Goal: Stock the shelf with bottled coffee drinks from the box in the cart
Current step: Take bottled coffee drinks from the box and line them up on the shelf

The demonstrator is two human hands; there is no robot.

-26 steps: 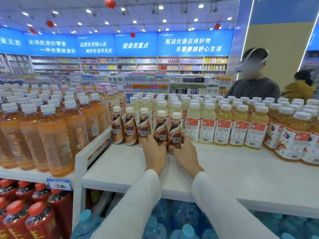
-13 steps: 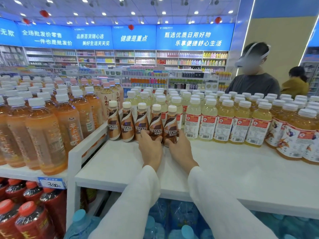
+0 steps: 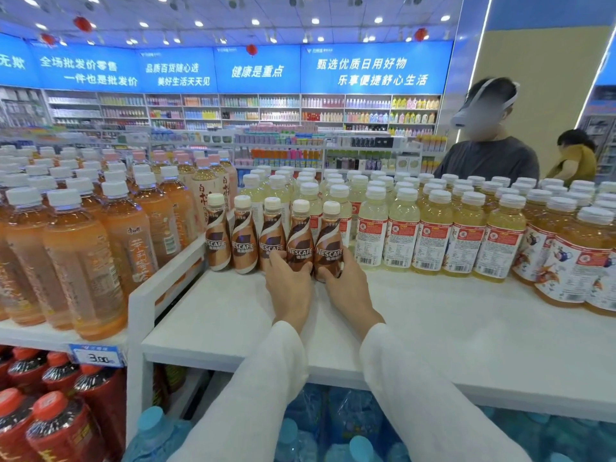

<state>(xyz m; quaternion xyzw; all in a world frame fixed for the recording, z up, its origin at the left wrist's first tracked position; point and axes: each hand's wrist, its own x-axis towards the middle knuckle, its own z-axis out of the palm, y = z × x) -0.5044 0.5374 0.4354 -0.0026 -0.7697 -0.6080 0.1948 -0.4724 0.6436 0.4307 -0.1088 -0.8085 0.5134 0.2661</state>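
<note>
Several brown Nescafe coffee bottles (image 3: pixel 244 241) with cream caps stand in a row on the white shelf (image 3: pixel 433 321), in front of pale yellow drinks. My left hand (image 3: pixel 289 288) grips the base of the fourth coffee bottle (image 3: pixel 300 240) from the left. My right hand (image 3: pixel 350 291) grips the base of the fifth, rightmost coffee bottle (image 3: pixel 330 243). Both bottles stand upright, touching their neighbours. The box and the cart are out of view.
Orange tea bottles (image 3: pixel 83 261) fill the lower shelf at left, behind a white divider rail (image 3: pixel 166 278). Yellow juice bottles (image 3: pixel 466 241) line the right. Red bottles (image 3: pixel 50 418) and blue water jugs (image 3: pixel 333 425) sit below. Two people (image 3: pixel 486 155) stand behind the shelf.
Both hands have pushed the two coffee bottles a little further back into line with the row. The camera has come closer to the shelf.
</note>
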